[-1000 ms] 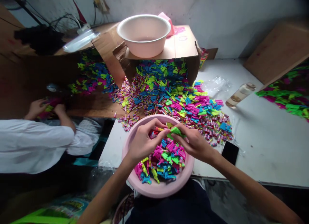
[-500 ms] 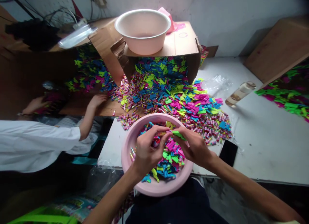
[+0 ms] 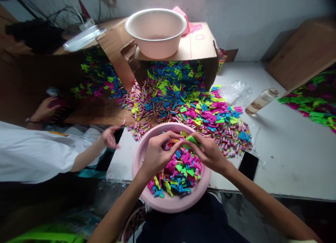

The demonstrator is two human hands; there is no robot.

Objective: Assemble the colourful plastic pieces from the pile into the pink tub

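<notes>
Both my hands are raised over a pink basin (image 3: 138,162) that holds many small pink, green, blue and yellow plastic pieces (image 3: 183,169). My right hand (image 3: 211,154) pinches a bright green piece (image 3: 193,141) between thumb and fingers. Close against it, the fingertips of my left hand (image 3: 160,152) are pressed together on a small tube (image 3: 174,141), partly hidden by the fingers. The fingertips of the two hands meet above the basin. Behind the basin, a large heap of plastic pieces and small tubes (image 3: 168,106) spreads over the table.
A large bowl (image 3: 160,47) stands on a cardboard box (image 3: 202,47). To the right are a bottle (image 3: 262,101), a phone (image 3: 249,165) and another box (image 3: 301,54). At the left, a person in a white sleeve (image 3: 36,152) has one hand (image 3: 111,137) near the table edge.
My hands have drawn closer together, and the green piece is now more covered by my right fingers. The other person's nearer hand has moved down and right, toward the table edge.
</notes>
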